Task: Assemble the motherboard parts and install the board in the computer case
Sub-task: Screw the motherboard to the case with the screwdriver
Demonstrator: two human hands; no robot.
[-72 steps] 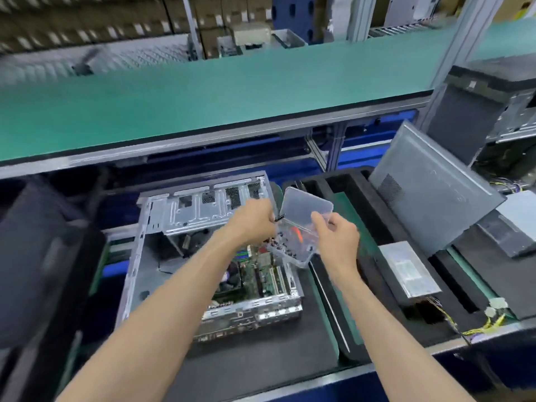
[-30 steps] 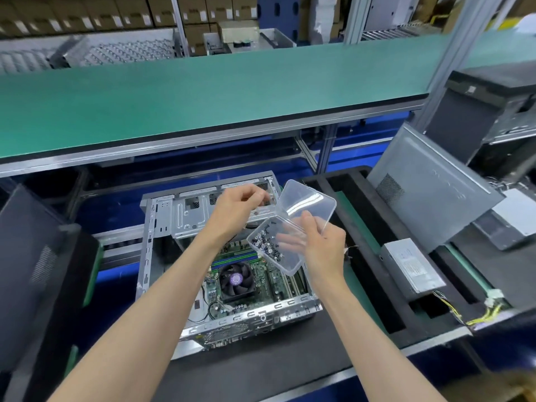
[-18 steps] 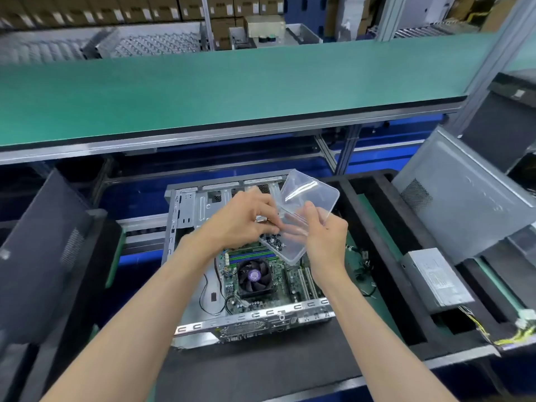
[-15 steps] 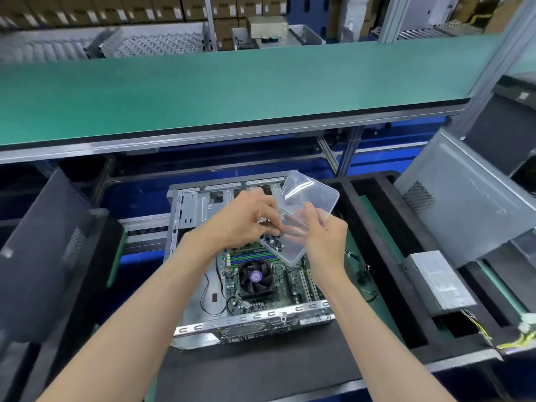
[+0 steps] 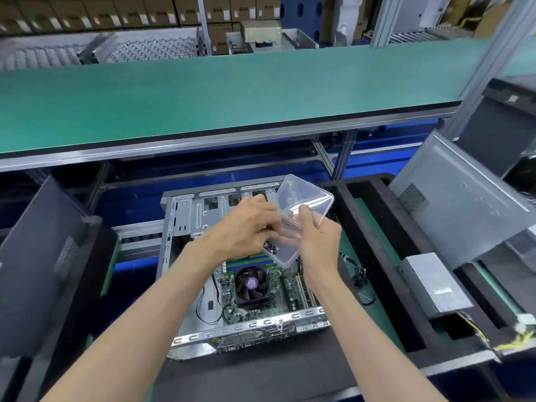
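Note:
An open metal computer case (image 5: 185, 216) lies flat on the black mat. Inside it sits the green motherboard (image 5: 275, 297) with a black CPU fan (image 5: 251, 284). Above the case my right hand (image 5: 317, 242) holds a clear plastic box (image 5: 301, 204) with its hinged lid up; small dark screws (image 5: 271, 248) lie in its lower corner. My left hand (image 5: 246, 227) has its fingertips pinched together inside the box, right at the screws. Whether a screw is between those fingers is hidden.
A grey case side panel (image 5: 461, 204) leans at the right, with a silver power supply (image 5: 435, 285) and its yellow wires below it in black foam. A dark panel (image 5: 43, 262) stands at the left. A green shelf (image 5: 232, 91) overhangs the back.
My left hand went from above the box down into it, to the screws. The box stays tilted in my right hand, and my view has shifted slightly.

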